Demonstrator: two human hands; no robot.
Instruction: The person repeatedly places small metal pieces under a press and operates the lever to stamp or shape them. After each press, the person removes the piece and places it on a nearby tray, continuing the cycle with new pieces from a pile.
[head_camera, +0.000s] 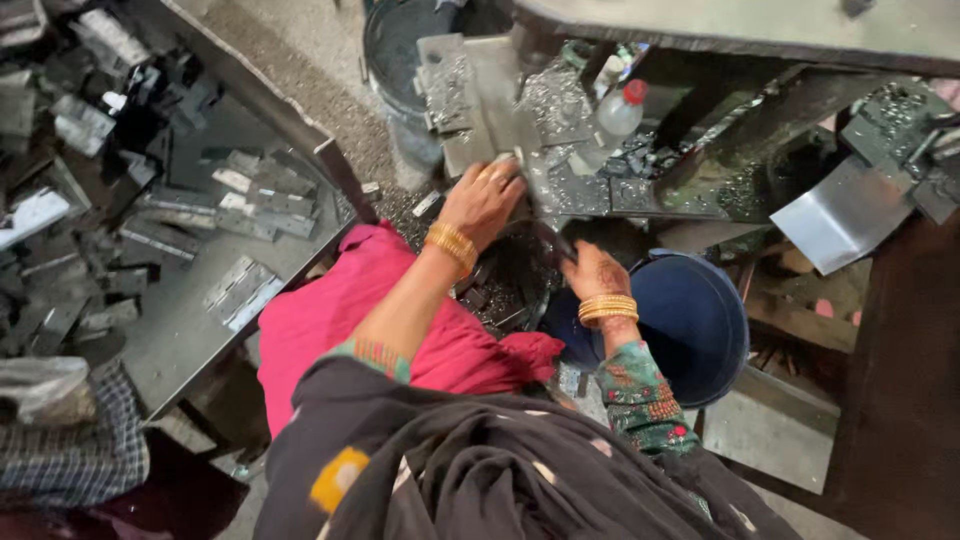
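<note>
Metal pieces, small, dark and flat, lie heaped in a pan between the person's knees, below the front edge of the press bed. The left hand rests at that front edge, fingers curled over a grey plate; whether it grips anything cannot be told. The right hand reaches down into the heap, fingers bent among the pieces, its hold hidden. Bed surface: dull steel, littered with bright shavings. A clear plastic bottle with red cap stands on it. A round blue bucket sits just beside the right wrist. A steel tray at left carries rectangular hinge-like strips.
</note>
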